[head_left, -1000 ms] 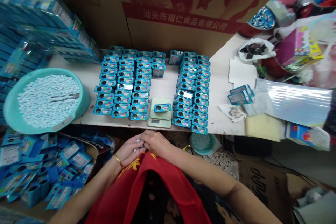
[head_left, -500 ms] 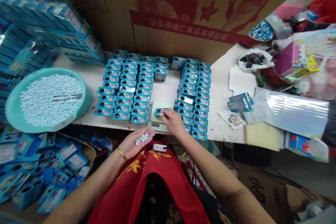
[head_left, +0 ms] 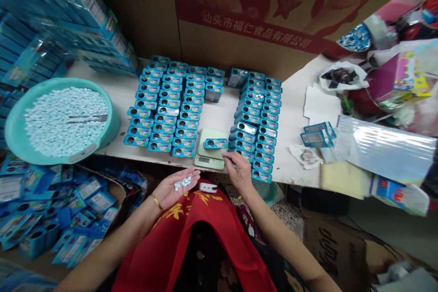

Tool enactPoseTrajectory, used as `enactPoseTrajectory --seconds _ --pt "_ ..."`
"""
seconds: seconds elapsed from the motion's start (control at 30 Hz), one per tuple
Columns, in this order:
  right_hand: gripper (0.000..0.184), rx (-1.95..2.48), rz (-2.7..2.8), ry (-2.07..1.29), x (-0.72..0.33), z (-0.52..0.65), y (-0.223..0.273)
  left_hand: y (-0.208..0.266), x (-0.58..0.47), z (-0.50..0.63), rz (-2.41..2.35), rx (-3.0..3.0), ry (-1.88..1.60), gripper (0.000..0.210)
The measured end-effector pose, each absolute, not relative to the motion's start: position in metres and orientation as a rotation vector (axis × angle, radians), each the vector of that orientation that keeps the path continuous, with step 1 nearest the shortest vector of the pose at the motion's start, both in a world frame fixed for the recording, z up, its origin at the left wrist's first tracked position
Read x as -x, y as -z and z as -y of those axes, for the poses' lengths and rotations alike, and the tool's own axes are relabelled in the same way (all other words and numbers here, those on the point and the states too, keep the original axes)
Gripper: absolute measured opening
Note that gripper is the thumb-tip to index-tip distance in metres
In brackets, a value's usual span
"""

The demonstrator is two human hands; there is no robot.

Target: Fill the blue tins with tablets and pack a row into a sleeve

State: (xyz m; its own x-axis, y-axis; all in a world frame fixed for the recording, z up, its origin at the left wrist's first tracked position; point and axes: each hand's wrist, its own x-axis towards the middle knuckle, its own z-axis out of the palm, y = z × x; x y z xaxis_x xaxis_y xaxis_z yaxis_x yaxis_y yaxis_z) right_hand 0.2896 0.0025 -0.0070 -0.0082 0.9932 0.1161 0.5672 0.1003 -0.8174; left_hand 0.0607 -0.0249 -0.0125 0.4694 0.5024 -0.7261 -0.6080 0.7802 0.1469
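My left hand is palm up with its fingers stretched out, cupping a small heap of white candies over my lap. On the small kitchen scale lies a blue candy box, its round dark hole on the left. My right hand hovers at the scale's right front corner, apart from the box. Its thumb and fingers are drawn together, and whatever they hold, if anything, is hidden. Rows of blue candy boxes stand left of the scale. More rows of boxes stand to its right.
A turquoise basin of white candies, with tongs on top, sits at the left. Below it is a carton of blue boxes. A tall cardboard carton closes off the back. Plastic sheets and bags lie right.
My right hand has withdrawn from the box's hole, moving right and slightly toward me. The box on the scale is now uncovered. My left hand still holds the candies in about the same place.
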Motion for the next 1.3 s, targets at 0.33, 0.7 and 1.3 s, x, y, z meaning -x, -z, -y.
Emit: enactPoseTrajectory --seconds 0.33,0.7,1.3 --pt "0.019 1.707 1.517 -0.716 -0.311 -0.006 0.008 0.009 -0.06 0.023 -0.942 0.111 -0.675 0.036" --pt "0.051 1.625 2.113 -0.576 -0.3 -0.042 0.017 0.011 -0.06 0.023 -0.991 0.193 -0.731 0.022" --pt "0.038 1.441 2.696 -0.065 -0.278 -0.031 -0.072 -0.002 -0.11 -0.044 -0.904 0.219 -0.913 0.017"
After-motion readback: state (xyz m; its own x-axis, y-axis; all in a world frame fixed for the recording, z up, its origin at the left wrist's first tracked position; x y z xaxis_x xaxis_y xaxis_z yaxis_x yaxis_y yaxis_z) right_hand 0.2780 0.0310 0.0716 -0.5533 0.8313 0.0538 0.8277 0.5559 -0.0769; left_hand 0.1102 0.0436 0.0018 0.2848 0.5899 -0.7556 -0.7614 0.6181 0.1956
